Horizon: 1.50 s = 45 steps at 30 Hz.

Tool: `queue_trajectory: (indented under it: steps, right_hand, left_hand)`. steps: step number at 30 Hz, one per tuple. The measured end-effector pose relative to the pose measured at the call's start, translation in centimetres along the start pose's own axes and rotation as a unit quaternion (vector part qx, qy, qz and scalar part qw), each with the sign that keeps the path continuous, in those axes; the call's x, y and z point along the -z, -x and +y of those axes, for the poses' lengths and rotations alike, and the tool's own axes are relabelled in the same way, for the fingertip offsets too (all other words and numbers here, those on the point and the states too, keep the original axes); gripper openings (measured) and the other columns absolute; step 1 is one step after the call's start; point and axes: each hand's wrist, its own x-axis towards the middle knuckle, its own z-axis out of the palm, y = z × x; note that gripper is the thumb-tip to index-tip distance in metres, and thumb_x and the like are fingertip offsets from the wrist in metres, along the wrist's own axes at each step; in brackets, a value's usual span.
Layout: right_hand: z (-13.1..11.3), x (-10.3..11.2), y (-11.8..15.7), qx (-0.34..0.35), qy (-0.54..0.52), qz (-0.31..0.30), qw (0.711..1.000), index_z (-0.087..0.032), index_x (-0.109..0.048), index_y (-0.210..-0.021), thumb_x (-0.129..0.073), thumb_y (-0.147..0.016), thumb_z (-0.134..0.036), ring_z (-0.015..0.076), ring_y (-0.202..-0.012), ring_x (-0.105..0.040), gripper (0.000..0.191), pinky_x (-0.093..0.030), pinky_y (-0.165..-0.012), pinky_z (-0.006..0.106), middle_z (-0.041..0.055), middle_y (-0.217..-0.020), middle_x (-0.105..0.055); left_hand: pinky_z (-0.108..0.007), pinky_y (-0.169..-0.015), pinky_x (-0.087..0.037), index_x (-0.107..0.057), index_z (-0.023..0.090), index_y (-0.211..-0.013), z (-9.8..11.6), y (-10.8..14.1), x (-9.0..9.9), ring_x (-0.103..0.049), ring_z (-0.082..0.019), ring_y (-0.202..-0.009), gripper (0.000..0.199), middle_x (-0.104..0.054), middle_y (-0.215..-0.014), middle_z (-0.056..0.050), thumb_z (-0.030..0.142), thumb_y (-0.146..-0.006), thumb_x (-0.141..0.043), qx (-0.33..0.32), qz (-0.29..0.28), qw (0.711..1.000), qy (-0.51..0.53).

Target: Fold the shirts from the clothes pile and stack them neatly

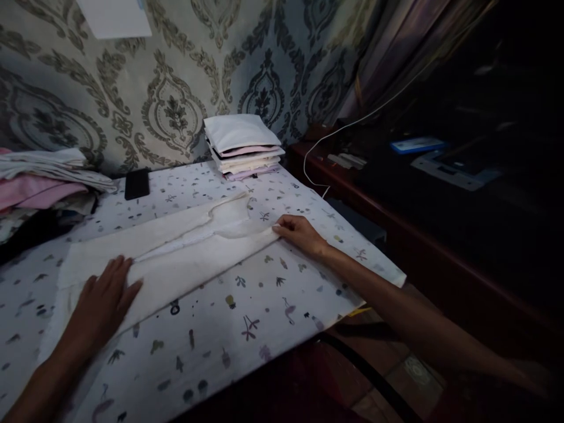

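Note:
A cream-white garment [176, 285] is spread on the table, its long sides folded inward so that a lighter strip shows along the middle. My left hand [103, 299] lies flat on its near left part, fingers stretched out. At the garment's right end, my right hand [299, 234] pinches a corner of the cloth between thumb and fingers. The garment's far left edge runs under and beyond my left hand, where part of it is hidden.
A patterned white cloth [259, 323] covers the table. Folded clothes [242, 132] are stacked by the wall, and a looser clothing pile [44, 191] sits at left beside a black phone [137, 184]. A white cable [307, 167] hangs along the dark red furniture [348, 188] at right.

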Motion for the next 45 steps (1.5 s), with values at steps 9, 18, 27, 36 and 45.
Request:
queue_trajectory:
  steps: [9, 18, 27, 36, 45]
  right_hand:
    - [-0.2, -1.0, 0.3, 0.02, 0.233, 0.041, 0.971, -0.022, -0.059, -0.08, -0.048, -0.092, -0.035, 0.0181, -0.068, -0.058, 0.021, -0.037, -0.065, 0.028, 0.0012, -0.071, -0.064]
    - [0.4, -1.1, 0.5, 0.037, 0.329, 0.073, 0.941, -0.021, -0.066, -0.093, -0.051, -0.089, -0.02, 0.0202, -0.079, -0.063, 0.015, -0.042, -0.066, 0.03, 0.0063, -0.097, -0.07]
    - [-5.7, -7.7, -0.4, 0.232, 0.29, -0.011, 0.928, -0.02, -0.056, -0.137, -0.031, -0.106, -0.036, 0.0245, -0.141, -0.042, 0.043, -0.036, -0.115, 0.046, 0.0104, -0.152, -0.049]
    - [-2.4, -7.0, -2.7, 0.136, 0.384, -0.123, 0.905, -0.013, -0.021, -0.159, -0.022, -0.102, -0.06, 0.0267, -0.155, -0.008, 0.074, -0.011, -0.126, 0.049, 0.0124, -0.167, -0.016]
    - [-0.9, -5.8, -2.5, 0.105, 0.419, -0.054, 0.9, -0.015, -0.03, -0.157, -0.023, -0.101, -0.059, 0.0319, -0.154, -0.016, 0.071, -0.017, -0.123, 0.059, 0.015, -0.166, -0.023]
  left_hand:
    - [-0.053, -0.119, -0.028, -0.035, 0.014, -0.154, -0.2, 0.2, 0.0, -0.026, -0.029, -0.152, 0.068, -0.037, -0.161, -0.015, 0.05, -0.098, -0.022, 0.007, 0.001, 1.0, -0.009]
    - [-0.055, -0.117, -0.031, -0.039, 0.01, -0.152, -0.2, 0.2, -0.1, -0.029, -0.031, -0.151, 0.07, -0.038, -0.16, -0.017, 0.051, -0.098, -0.019, -0.003, 0.01, 1.0, -0.019]
    - [-0.056, -0.117, -0.033, -0.033, 0.017, -0.156, -0.9, 0.3, -0.8, -0.029, -0.031, -0.151, 0.066, -0.04, -0.16, -0.012, 0.047, -0.098, -0.026, -0.02, 0.031, 0.999, -0.016]
    - [-0.055, -0.117, -0.032, -0.037, 0.015, -0.154, -0.8, 0.3, -0.9, -0.029, -0.03, -0.151, 0.065, -0.037, -0.16, -0.015, 0.047, -0.099, -0.025, -0.024, 0.037, 0.999, -0.027]
    - [-0.052, -0.12, -0.029, -0.035, 0.016, -0.154, 0.2, 0.4, 0.4, -0.03, -0.027, -0.151, 0.061, -0.038, -0.16, -0.015, 0.046, -0.102, -0.028, 0.002, 0.015, 1.0, -0.006]
